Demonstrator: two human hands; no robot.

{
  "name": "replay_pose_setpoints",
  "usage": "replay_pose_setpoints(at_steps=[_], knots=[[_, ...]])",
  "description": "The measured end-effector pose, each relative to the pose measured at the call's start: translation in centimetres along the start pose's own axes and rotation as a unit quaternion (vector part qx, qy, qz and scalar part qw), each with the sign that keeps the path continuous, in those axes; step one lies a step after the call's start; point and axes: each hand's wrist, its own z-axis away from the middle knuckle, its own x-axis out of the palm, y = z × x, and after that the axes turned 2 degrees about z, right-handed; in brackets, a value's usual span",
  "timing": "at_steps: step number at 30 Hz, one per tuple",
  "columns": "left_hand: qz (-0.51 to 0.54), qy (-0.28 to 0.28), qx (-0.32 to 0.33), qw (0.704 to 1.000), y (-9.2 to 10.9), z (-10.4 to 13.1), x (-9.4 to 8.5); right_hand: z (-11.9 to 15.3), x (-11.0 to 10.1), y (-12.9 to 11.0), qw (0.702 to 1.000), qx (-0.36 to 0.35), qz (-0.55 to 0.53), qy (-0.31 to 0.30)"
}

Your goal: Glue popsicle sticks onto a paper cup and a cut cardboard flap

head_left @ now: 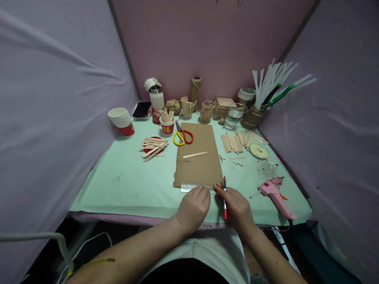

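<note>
A clear ruler (187, 187) lies along the near edge of a brown cardboard sheet (197, 169). My left hand (195, 206) is closed at the ruler's near side, fingers curled down; what they pinch is too small to make out. My right hand (235, 205) touches the ruler's right end with its fingertips and holds a red pen (225, 211), tip pointing away from me. One wooden stick (194, 155) rests on the cardboard. Scissors (183, 136) with yellow and red handles lie over its far left part.
Loose sticks (154, 146) cover a red dish at left, near stacked paper cups (122, 121). More sticks (232, 142) lie right of the cardboard, with a round lid (259, 151). A pink glue gun (276, 195) is at front right. Jars, twine and cups line the back.
</note>
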Motion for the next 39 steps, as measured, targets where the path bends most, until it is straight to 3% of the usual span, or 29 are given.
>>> replay_pose_setpoints(at_steps=[7,17,34,39], knots=[[-0.04,0.028,0.062,0.997,-0.4,-0.4,-0.7,-0.2,-0.2,0.1,1.0,-0.016,0.011,-0.003],[-0.052,-0.023,0.158,0.986,-1.6,-0.7,-1.3,0.0,-0.1,0.1,1.0,-0.013,0.006,-0.008],[-0.07,-0.076,0.216,0.971,-2.1,-1.1,-1.4,-0.6,-0.6,-0.5,1.0,0.018,0.003,-0.025],[-0.068,-0.041,0.214,0.973,-2.2,-1.2,-1.4,-0.5,-0.5,-0.3,0.999,0.03,-0.013,-0.029]])
